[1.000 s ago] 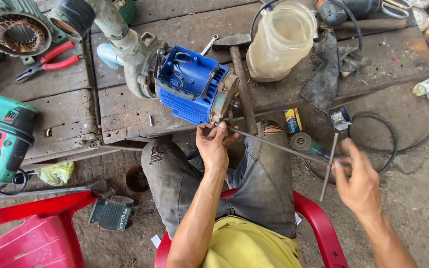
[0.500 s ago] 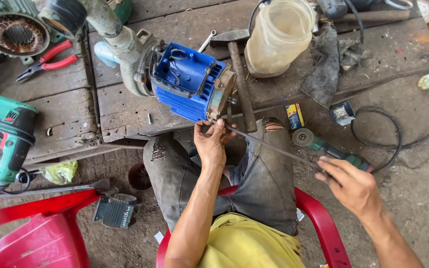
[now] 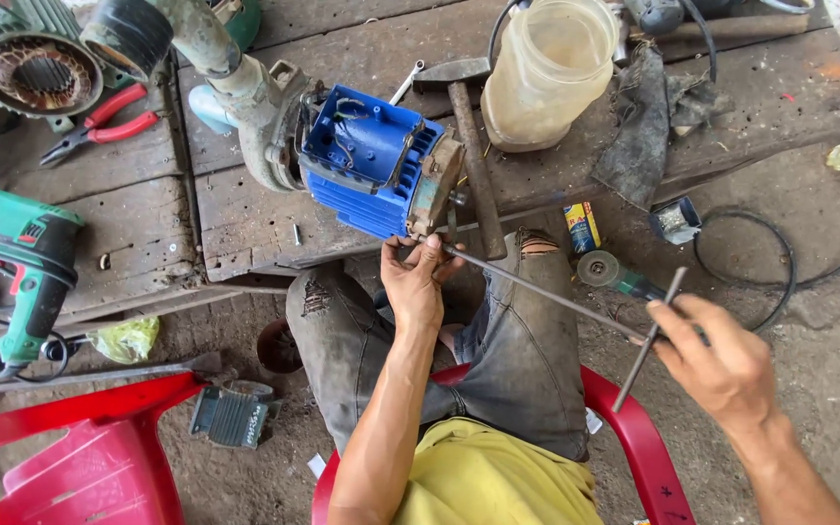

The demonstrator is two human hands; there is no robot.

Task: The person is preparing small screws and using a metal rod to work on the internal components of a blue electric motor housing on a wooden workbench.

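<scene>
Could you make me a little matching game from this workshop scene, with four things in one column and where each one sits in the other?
Things:
1. blue electric motor with finned casing
2. red-handled pliers
3. green power drill
4. cloudy plastic jar

Places:
A. at the left edge, beside the wooden bench
B. on the bench top, right of the motor
C. at the bench's front edge, by the left hand
D. on the bench top, left of the motor

Pairs: 1-C, 2-D, 3-A, 4-B
</scene>
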